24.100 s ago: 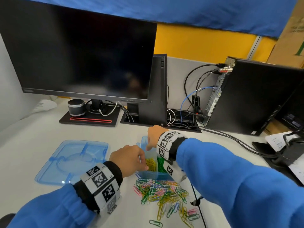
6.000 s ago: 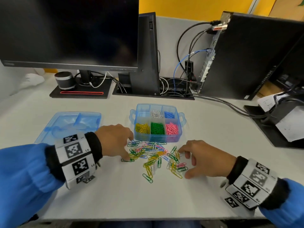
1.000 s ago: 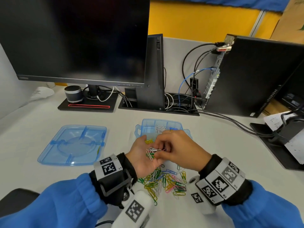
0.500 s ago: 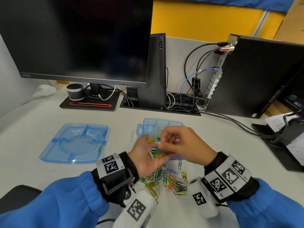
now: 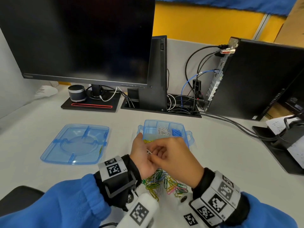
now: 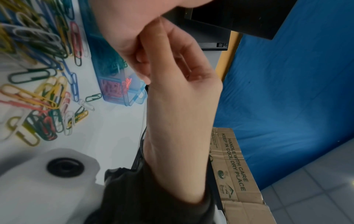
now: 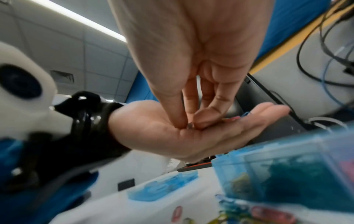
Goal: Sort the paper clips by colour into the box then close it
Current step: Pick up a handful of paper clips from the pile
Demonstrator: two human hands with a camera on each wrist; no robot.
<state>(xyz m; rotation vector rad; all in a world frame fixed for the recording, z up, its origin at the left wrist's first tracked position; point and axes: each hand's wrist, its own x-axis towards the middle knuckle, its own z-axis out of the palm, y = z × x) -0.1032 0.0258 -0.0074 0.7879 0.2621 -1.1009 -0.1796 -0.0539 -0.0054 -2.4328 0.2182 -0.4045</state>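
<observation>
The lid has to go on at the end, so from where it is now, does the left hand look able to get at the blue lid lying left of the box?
Probably yes. The lid lies bare on the desk left of the left hand, nothing between them, but that palm holds clips under the right hand's grip.

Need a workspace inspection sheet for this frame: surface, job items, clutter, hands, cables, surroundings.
Surface: pale desk, no spills seen.
Job's things: open blue box with white and blue clips in the rear compartments, yellow, green and pink in front; loose mixed clip pile in front of it; lid lying to the left.
Clutter: small speaker; papers at right.
Grippers: left hand palm up, cupping a few clips; right hand pinching a clip from that palm.
Cables: bundle behind the PC tower, two black leads across the desk at right.
Surroundings: dark monitor, yellow partition, cardboard carton.
</observation>
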